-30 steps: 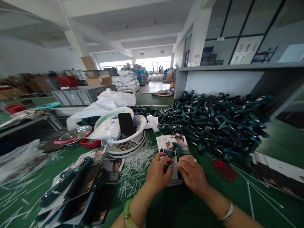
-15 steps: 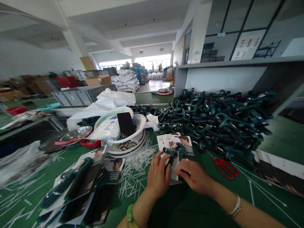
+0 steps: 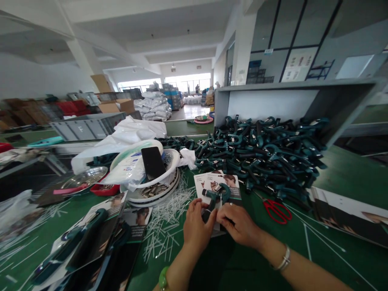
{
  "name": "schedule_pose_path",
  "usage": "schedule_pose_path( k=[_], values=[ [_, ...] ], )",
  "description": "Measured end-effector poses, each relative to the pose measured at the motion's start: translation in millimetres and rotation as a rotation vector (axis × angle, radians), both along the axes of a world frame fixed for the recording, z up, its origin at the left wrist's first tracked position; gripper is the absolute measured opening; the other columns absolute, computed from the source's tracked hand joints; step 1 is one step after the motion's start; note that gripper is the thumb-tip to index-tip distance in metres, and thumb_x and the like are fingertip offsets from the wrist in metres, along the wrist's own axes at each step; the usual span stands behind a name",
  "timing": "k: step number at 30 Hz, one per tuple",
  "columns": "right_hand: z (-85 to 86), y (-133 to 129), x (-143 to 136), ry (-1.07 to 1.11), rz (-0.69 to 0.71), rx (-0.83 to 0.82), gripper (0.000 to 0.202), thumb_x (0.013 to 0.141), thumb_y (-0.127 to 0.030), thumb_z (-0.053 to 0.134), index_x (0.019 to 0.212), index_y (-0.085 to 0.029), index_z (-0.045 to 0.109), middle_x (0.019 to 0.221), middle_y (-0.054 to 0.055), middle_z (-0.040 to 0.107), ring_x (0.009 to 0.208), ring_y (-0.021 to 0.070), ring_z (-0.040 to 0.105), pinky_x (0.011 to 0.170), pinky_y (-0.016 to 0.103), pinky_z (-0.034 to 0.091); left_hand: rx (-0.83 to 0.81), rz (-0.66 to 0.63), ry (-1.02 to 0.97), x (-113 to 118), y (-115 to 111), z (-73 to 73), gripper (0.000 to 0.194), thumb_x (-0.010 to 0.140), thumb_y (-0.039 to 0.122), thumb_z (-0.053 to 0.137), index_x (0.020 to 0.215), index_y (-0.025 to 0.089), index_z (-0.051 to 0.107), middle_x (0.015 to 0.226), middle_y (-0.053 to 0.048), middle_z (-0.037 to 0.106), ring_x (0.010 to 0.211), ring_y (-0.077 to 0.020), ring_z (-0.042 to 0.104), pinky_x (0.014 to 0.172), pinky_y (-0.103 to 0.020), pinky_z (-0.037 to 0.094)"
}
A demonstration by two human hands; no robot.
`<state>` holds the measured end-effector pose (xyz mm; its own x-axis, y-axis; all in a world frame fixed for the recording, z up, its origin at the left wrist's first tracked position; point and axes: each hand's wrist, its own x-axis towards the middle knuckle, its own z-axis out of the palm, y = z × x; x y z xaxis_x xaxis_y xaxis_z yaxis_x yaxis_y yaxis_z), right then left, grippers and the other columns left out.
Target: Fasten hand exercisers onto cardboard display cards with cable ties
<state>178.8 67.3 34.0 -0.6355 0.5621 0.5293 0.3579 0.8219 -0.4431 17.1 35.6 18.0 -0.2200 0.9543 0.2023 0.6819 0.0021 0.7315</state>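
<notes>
A teal pipe cutter (image 3: 223, 193) with a dark handle lies on printed cardboard cards (image 3: 233, 182) in front of me. My left hand (image 3: 197, 222) is closed around its handle, thumb and fingers on either side. Close beside it, my right hand (image 3: 239, 224) is pinched at the cutter's lower side. A thin pale strip shows near its fingertips, but what they grip is largely hidden. Several more pipe cutters on cards (image 3: 87, 242) lie stacked to the left. Loose white cable ties (image 3: 169, 216) are strewn between that stack and my left hand.
A large heap of teal pipe cutters (image 3: 263, 149) fills the back right. Red-handled scissors (image 3: 277, 211) and a stack of cards (image 3: 348, 216) lie at right. Back left are a phone (image 3: 152, 162) on a white basin (image 3: 174, 165), a metal bowl (image 3: 87, 178) and a grey crate (image 3: 91, 127).
The camera view has turned a little to the right, so everything sits further left. My left thumb and fingers have come closer together on the handle. Both hands stay at the same pipe cutter.
</notes>
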Motion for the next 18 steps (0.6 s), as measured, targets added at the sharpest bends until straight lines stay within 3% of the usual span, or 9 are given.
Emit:
schedule_pose_path(
  k=[6, 11, 13, 14, 16, 18],
  values=[
    [7.9, -8, 2, -0.112, -0.025, 0.010, 0.024, 0.091, -0.023, 0.035, 0.076, -0.018, 0.053, 0.076, 0.006, 0.062, 0.073, 0.0164, 0.054, 0.066, 0.028, 0.042, 0.002, -0.036, 0.094, -6, 1, -1.9, 0.023, 0.085, 0.039, 0.049, 0.092, 0.021, 0.062, 0.126, -0.009, 0.051, 0.112, -0.0269, 0.052, 0.089, -0.044, 0.045],
    [19.0, -7, 18, -0.221, 0.046, -0.002, 0.023, 0.092, -0.023, 0.037, 0.084, -0.020, 0.058, 0.082, 0.005, 0.065, 0.080, 0.0158, 0.057, 0.072, 0.027, 0.044, 0.126, -0.017, 0.196, -6, 1, -7.2, 0.019, 0.086, 0.034, 0.051, 0.089, 0.019, 0.061, 0.111, -0.009, 0.060, 0.104, -0.0249, 0.055, 0.088, -0.041, 0.046],
    [19.7, -1, 45, -0.210, -0.088, -0.014, 0.024, 0.093, -0.025, 0.036, 0.087, -0.020, 0.059, 0.085, 0.005, 0.066, 0.081, 0.0158, 0.059, 0.074, 0.028, 0.045, 0.164, 0.001, 0.243, -7, -1, -9.0, 0.019, 0.087, 0.033, 0.050, 0.093, 0.019, 0.061, 0.102, -0.009, 0.062, 0.097, -0.0237, 0.057, 0.084, -0.038, 0.047],
    [18.0, 3, 62, -0.219, -0.263, -0.021, 0.025, 0.094, -0.026, 0.035, 0.087, -0.019, 0.059, 0.084, 0.006, 0.066, 0.080, 0.0166, 0.059, 0.073, 0.029, 0.045, 0.168, 0.006, 0.267, -7, -2, -9.5, 0.020, 0.087, 0.034, 0.050, 0.095, 0.019, 0.062, 0.098, -0.008, 0.062, 0.093, -0.0232, 0.057, 0.081, -0.037, 0.048],
    [10.6, 13, 98, -0.475, -0.630, -0.085, 0.023, 0.091, -0.024, 0.039, 0.092, -0.017, 0.061, 0.083, 0.010, 0.066, 0.078, 0.0214, 0.061, 0.070, 0.034, 0.045, 0.153, 0.014, 0.318, -7, -4, -9.2, 0.024, 0.088, 0.037, 0.048, 0.098, 0.021, 0.063, 0.093, -0.008, 0.062, 0.088, -0.0229, 0.058, 0.074, -0.034, 0.048],
    [-0.1, 21, 126, -0.743, -0.778, -0.182, 0.026, 0.082, -0.014, 0.046, 0.103, -0.014, 0.062, 0.087, 0.015, 0.066, 0.083, 0.0272, 0.063, 0.067, 0.036, 0.045, 0.137, 0.029, 0.373, -5, -5, -7.3, 0.027, 0.088, 0.039, 0.047, 0.100, 0.022, 0.065, 0.089, -0.007, 0.061, 0.085, -0.0232, 0.058, 0.070, -0.033, 0.047]
  ],
)
